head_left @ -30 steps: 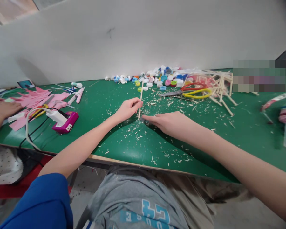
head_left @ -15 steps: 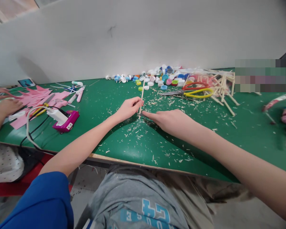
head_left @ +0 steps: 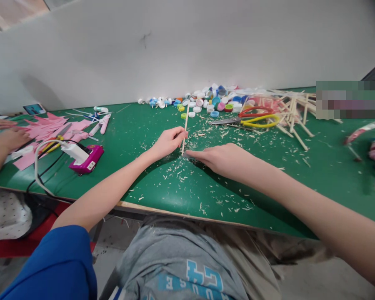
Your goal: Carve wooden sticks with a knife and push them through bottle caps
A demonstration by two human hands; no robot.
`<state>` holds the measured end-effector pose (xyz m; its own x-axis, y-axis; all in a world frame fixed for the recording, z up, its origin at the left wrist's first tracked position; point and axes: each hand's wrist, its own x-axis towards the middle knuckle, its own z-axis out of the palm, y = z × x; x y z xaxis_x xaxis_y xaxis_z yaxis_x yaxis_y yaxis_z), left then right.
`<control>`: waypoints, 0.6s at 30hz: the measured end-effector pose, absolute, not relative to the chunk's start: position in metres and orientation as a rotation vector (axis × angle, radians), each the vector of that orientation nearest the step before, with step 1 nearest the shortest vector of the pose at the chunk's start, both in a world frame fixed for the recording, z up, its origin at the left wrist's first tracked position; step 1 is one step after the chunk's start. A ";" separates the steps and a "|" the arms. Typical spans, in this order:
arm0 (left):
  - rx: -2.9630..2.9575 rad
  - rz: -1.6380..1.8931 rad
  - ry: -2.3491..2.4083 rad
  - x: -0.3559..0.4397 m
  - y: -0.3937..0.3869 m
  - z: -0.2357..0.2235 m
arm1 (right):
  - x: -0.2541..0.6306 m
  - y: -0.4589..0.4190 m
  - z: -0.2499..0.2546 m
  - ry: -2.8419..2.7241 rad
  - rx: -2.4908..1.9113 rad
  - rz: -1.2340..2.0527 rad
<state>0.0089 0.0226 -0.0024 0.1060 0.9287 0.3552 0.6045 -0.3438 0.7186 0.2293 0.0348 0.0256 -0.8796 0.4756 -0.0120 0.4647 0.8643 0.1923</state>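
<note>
My left hand (head_left: 171, 139) is closed in a pinch around a thin wooden stick (head_left: 186, 118), which stands nearly upright with its lower end close to the table. Just right of that end, my right hand (head_left: 220, 160) is closed with its index finger stretched along a small knife blade (head_left: 187, 154); the rest of the knife is hidden under the fingers. The blade's tip is at the stick's lower end. Pale wood shavings (head_left: 183, 177) lie scattered around both hands on the green tabletop (head_left: 162, 193).
Colourful bottle caps (head_left: 216, 102) are heaped along the wall. Scissors with red and yellow handles (head_left: 259, 118) lie beside a pile of wooden sticks (head_left: 295, 112). To the left are a magenta power adapter (head_left: 89, 159), pink sheets (head_left: 50, 127) and another person's hands (head_left: 11, 139).
My right hand has moved slightly down toward me, with the blade passing to the stick's lower tip. The left hand and the stick have barely moved.
</note>
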 end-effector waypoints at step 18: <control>2.004 1.126 1.473 0.008 0.024 -0.004 | 0.228 0.028 0.023 3.010 0.806 0.438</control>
<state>0.0083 0.0245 -0.0043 0.1162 0.9241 0.3640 0.5939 -0.3584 0.7203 0.2285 0.0284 0.0228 -0.8689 0.4892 0.0756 0.4905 0.8302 0.2650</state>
